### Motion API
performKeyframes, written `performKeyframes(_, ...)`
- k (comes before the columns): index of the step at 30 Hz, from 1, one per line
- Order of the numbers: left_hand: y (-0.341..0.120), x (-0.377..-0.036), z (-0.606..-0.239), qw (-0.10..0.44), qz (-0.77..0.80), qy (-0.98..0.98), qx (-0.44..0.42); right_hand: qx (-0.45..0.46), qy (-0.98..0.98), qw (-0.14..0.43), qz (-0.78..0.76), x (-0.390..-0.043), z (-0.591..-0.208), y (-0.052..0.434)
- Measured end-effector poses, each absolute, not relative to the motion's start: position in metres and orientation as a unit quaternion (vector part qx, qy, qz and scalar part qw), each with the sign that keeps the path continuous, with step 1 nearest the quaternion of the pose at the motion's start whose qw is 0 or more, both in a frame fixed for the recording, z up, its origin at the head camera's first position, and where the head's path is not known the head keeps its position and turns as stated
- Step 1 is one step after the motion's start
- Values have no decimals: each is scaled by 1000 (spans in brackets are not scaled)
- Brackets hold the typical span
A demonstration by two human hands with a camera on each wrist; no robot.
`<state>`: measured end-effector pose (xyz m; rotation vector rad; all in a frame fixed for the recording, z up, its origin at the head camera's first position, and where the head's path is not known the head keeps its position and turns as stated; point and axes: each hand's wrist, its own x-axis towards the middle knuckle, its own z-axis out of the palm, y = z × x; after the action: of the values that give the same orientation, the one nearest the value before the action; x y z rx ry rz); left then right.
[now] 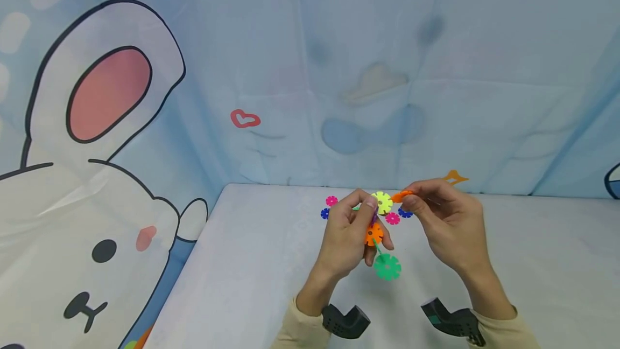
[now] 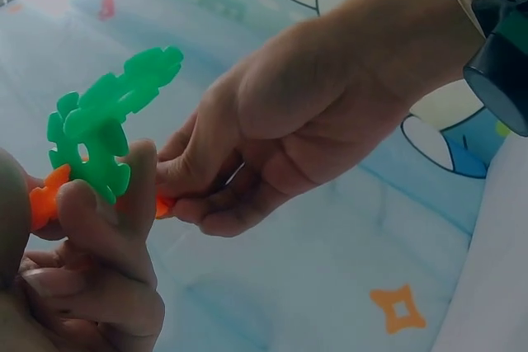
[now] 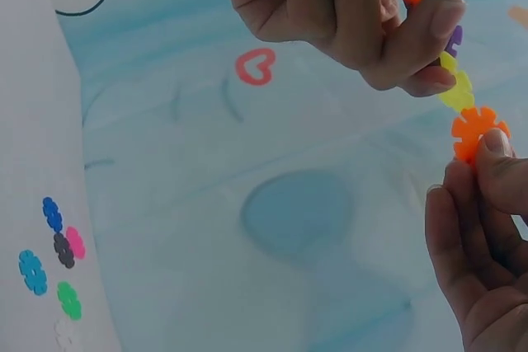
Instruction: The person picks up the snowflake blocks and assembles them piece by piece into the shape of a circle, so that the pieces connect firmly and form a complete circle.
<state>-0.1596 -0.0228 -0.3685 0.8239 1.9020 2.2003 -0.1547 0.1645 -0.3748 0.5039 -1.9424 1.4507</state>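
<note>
My left hand [image 1: 350, 233] grips the snowflake-disc chain [image 1: 380, 230] above the bench [image 1: 252, 263]; my right hand [image 1: 443, 220] pinches an orange disc [image 1: 402, 196] at its top end — light, stiff, likely slippery plastic, best held by the rims.

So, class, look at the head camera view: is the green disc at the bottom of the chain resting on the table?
No: the green disc hangs below the left hand, held up clear of the table.
</note>
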Motion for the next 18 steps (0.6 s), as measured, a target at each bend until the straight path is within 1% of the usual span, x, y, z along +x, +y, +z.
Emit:
performKeyframes(5,-25,-159,-368,62,726,626,278,208,-740,325,551,-154,-375,162)
performKeyframes(9,-27,-159,-366,58,707,643,288,216,-747,335,532,-153,-372,162)
performKeyframes(16,-30,-159,-364,58,679,673,288,221,-769,406,441,-148,-365,156)
performKeyframes(18,-30,-159,-364,59,681,671,287,218,-769,414,437,-148,-364,154)
